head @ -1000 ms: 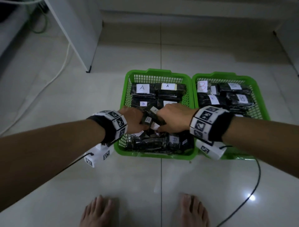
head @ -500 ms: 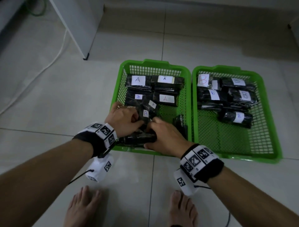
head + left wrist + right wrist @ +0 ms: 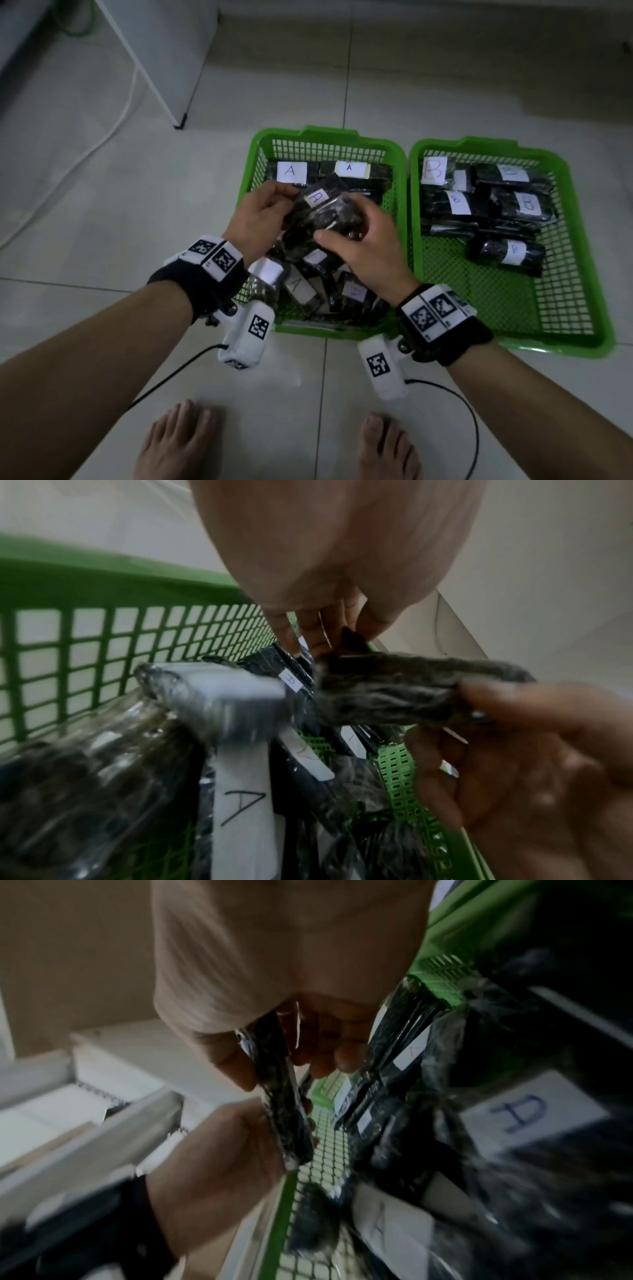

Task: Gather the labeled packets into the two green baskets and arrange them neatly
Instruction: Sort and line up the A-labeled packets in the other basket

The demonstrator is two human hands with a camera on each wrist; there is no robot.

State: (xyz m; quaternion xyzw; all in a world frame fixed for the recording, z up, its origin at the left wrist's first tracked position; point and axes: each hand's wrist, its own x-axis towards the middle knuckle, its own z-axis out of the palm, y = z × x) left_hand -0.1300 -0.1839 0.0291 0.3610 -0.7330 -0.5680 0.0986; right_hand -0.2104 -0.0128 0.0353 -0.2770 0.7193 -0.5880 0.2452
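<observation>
Two green baskets sit side by side on the pale tiled floor [image 3: 102, 212] in the middle of the head view. Left basket [image 3: 255, 161] holds black packets: two flat ones with A labels along its far wall, and a loose heap of A packets [image 3: 301, 287] at its near end, low centre of the frame. Right basket [image 3: 582, 294] holds B packets [image 3: 524, 205] packed in its far half, with one more lying alone toward the middle. A white furniture leg [image 3: 154, 78] and a white cable cross the upper left. Two bare feet show at the bottom edge. Both hands meet above the left basket, holding one black packet [image 3: 325, 212] with an A label between them, lifted clear of the heap. Left hand [image 3: 260, 219] grips its left end, fingers curled over the top. Right hand [image 3: 366, 246] clasps its right end, thumb on the near side and fingers wrapped behind. In the right wrist view the packet [image 3: 284, 1102] shows edge-on, pinched between thumb and fingers.
</observation>
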